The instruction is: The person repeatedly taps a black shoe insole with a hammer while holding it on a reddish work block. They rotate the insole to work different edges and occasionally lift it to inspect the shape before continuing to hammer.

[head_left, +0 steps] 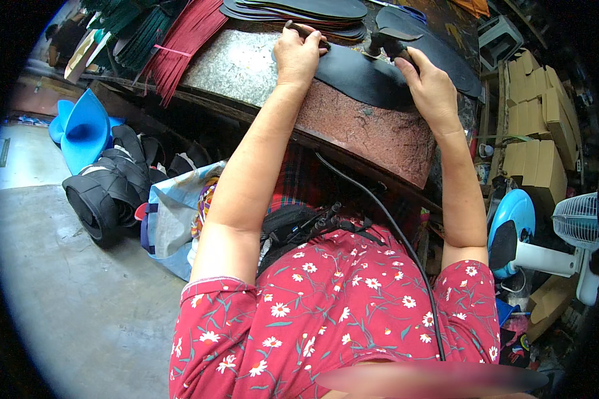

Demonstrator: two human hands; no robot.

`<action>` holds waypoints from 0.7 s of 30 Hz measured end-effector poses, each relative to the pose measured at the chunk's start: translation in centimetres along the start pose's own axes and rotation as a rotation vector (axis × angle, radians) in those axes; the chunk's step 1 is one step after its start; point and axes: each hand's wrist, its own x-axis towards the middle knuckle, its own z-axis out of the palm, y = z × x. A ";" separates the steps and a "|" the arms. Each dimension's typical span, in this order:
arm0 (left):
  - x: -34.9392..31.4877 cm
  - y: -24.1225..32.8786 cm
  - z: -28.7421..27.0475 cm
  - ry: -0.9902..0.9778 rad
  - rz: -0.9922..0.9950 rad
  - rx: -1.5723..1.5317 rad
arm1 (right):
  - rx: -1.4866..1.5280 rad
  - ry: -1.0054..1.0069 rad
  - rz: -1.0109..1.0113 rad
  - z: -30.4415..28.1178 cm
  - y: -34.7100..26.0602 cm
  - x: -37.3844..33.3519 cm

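Black rod (299, 29): one, pinched between the thumb and fingers of the left hand (297, 58), above the sole's left end; I cannot tell whether its lower end touches.
Right hand (431, 85): one, its fingers wrapped round the hammer's handle, thumb along it.
Hammer (379, 41): one, dark-headed, above the sole's right part; probably the heaviest thing held, weight towards the head, best gripped by the handle.
Sole (363, 78): one under the hands, flat and black, lying on the bench (229, 70) by its near edge, towards the right corner; likely light, bendy but firm, hard to break, perhaps a little slippery; best held by its rim or pressed flat at one end.
Wide black pieces (446, 56): at the bench's right edge, overlapping; exact count unclear.
Sole stack (299, 10): one pile at the far edge, several layers, too tight to count.
Red strips (183, 43): one tied bundle at the left edge, too many to count; they look thin and bendy.
Green strips (146, 33): beyond the red, uncountable.
Fan (576, 223): one, white, off the right side.
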 end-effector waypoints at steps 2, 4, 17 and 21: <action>0.0 -0.1 0.0 0.014 -0.009 -0.066 | 0.010 -0.003 -0.007 -0.3 -0.1 0.1; -0.2 0.0 0.1 0.019 -0.011 -0.076 | 0.035 0.038 -0.058 -0.6 -0.7 0.4; -0.3 -0.1 0.2 -0.059 0.084 0.228 | -0.016 -0.067 -0.077 -0.2 -1.9 1.1; -0.7 0.5 0.1 -0.079 0.260 0.492 | 0.371 0.167 -0.268 -5.5 -3.2 1.2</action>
